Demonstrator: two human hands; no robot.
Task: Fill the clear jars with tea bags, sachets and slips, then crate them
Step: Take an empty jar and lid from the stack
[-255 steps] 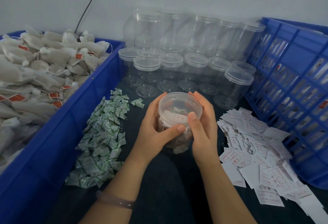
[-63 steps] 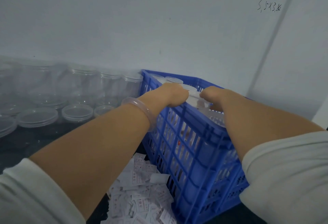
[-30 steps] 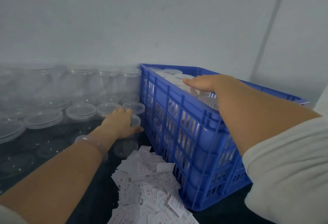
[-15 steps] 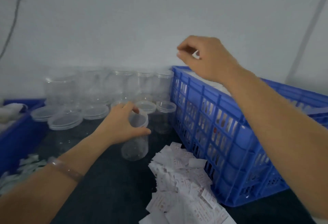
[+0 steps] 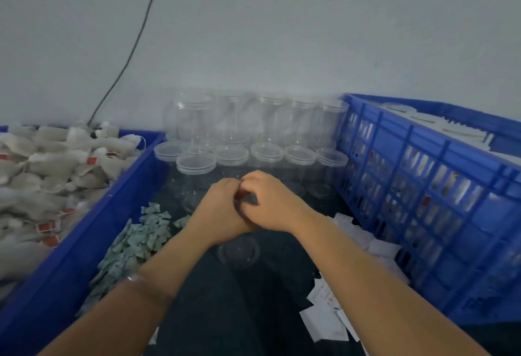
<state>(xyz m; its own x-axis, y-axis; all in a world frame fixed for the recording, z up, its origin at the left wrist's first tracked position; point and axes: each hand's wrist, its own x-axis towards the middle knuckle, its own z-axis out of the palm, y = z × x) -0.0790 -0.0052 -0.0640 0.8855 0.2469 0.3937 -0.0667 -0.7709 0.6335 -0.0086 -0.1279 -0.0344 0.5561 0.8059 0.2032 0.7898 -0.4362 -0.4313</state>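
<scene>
- Where the two hands meet, one clear jar (image 5: 238, 251) is held upright over the dark tabletop (image 5: 253, 313).
- The left hand (image 5: 222, 211) and right hand (image 5: 272, 204) curl close round its top, a tight grip hiding its mouth.
- It is see-through and looks empty.
- Six lidded jars (image 5: 267, 152) stand in a row behind.
- Two blue crates: left crate (image 5: 84, 242) with tea bags (image 5: 50, 163), right crate (image 5: 423, 158).

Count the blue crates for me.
2. The left crate holds tea bags; the right crate holds lidded jars. More could lie outside the view.
</scene>
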